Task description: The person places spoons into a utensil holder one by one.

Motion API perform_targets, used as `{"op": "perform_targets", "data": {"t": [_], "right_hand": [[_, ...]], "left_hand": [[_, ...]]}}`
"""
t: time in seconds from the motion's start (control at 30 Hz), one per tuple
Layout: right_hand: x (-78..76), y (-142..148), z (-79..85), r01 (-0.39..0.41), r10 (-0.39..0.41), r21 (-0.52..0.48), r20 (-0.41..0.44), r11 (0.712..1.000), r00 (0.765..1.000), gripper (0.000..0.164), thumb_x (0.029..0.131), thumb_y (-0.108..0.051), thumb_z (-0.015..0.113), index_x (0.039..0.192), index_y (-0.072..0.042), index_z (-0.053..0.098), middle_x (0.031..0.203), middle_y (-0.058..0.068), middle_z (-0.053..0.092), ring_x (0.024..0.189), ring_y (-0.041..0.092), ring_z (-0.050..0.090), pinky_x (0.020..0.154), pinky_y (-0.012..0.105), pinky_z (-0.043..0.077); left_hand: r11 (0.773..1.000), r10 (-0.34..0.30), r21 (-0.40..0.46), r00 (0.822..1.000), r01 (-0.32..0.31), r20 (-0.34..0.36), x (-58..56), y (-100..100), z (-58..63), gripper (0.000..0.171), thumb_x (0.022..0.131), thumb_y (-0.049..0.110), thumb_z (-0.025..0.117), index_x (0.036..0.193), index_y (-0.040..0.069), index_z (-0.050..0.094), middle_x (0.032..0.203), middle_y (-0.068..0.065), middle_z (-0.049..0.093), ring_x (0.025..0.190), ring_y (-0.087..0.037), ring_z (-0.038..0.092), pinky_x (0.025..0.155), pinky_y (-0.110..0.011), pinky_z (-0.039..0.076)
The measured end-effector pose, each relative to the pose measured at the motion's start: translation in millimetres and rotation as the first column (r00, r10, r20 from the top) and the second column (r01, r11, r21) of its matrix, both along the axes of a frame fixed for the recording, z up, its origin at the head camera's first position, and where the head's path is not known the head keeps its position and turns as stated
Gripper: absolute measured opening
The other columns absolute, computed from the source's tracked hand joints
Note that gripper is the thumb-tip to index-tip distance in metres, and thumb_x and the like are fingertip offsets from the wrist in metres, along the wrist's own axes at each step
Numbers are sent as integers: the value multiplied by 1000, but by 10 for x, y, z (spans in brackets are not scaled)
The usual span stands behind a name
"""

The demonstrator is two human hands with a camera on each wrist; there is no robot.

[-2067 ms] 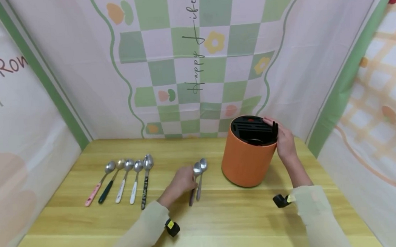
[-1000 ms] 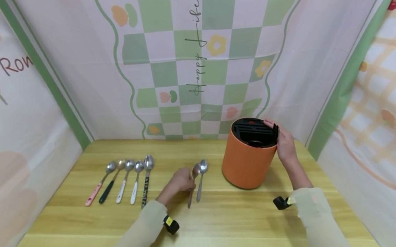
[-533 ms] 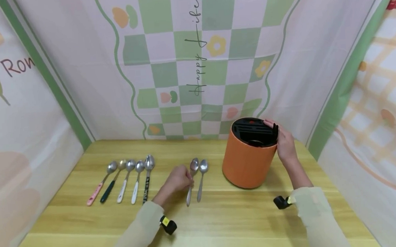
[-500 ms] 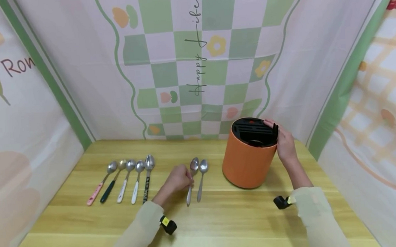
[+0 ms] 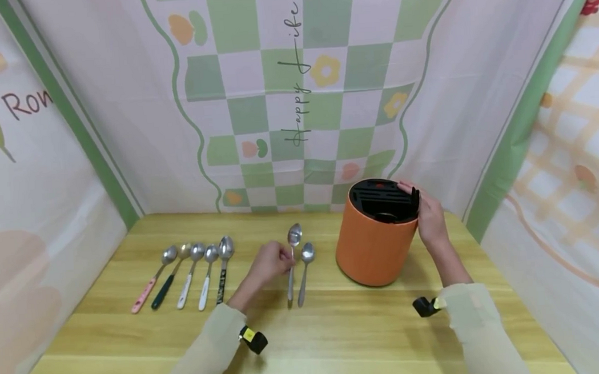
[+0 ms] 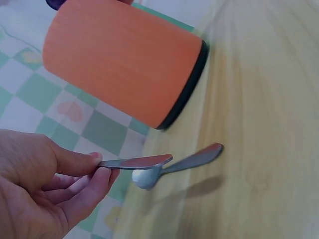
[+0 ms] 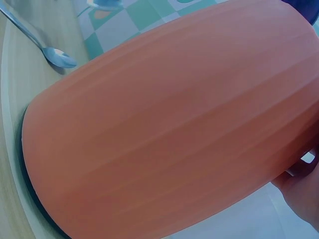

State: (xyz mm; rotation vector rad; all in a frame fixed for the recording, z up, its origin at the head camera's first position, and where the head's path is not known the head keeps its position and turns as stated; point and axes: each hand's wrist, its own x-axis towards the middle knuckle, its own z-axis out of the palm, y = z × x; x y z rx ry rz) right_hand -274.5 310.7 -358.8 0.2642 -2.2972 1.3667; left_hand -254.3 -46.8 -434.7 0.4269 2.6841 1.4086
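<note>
Lt wood tabletop (image 5: 340, 344), grn/wht checked backdrop (image 5: 243, 70), yel flowers (image 5: 317, 74)

"How is the person dressed?"

"The left sleeve (image 5: 205, 353) is plain pale beige; the right sleeve (image 5: 480, 330), same shade, shows creases and a pinkish patch (image 5: 475, 298)."

"What else is worn?"

"The left camera (image 5: 257, 343), black with a yellow tag (image 5: 249, 333); the right camera (image 5: 424, 307), black with a pale yellow strip (image 5: 439, 302). Left hand (image 5: 269, 262) and right hand (image 5: 431, 219) are bare."
</note>
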Motion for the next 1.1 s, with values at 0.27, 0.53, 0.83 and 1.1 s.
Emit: {"op": "perform_targets", "data": {"t": [0.27, 0.53, 0.83, 1.1], "right_hand": [[4, 9, -8, 9, -9, 6, -1, 1000, 1000, 56, 110, -39, 28, 136, -1, 59, 150, 18, 49, 144, 33, 38, 123, 37, 29], [2, 6, -8, -7, 7, -9, 11, 1000, 1000, 54, 110, -38, 27, 138, -2, 57, 151, 17, 47, 145, 33, 38, 123, 42, 27], [11, 22, -1, 11, -11, 3, -7, 1000, 1000, 55, 110, -39, 28, 136, -2, 59, 149, 19, 49, 144, 32, 39, 120, 27, 31], [6, 2, -5, -4, 4, 16, -15, 1000, 1000, 54, 110, -38, 27, 138, -2, 57, 150, 21, 48, 143, 35, 39, 122, 41, 29]], "left_hand": [[998, -1, 65, 1000, 0, 12, -10, 50, 147, 4, 88, 0, 70, 91, -3, 69, 80, -11, 68, 67, -17, 66, 65, -31, 62], [993, -31, 107, 997, 38, -66, -4, 152, 352, 5, 86, -2, 71, 89, -4, 68, 82, -16, 70, 68, -19, 68, 63, -26, 61], [995, -72, 52, 976, 85, -204, -54, 345, 716, 4, 88, 1, 71, 90, -2, 69, 81, -12, 71, 63, -10, 64, 56, -18, 56], [995, -74, 43, 959, 89, -272, -27, 495, 1068, 4, 91, 5, 71, 91, 1, 69, 84, -10, 72, 70, -12, 67, 60, -17, 57]]}}
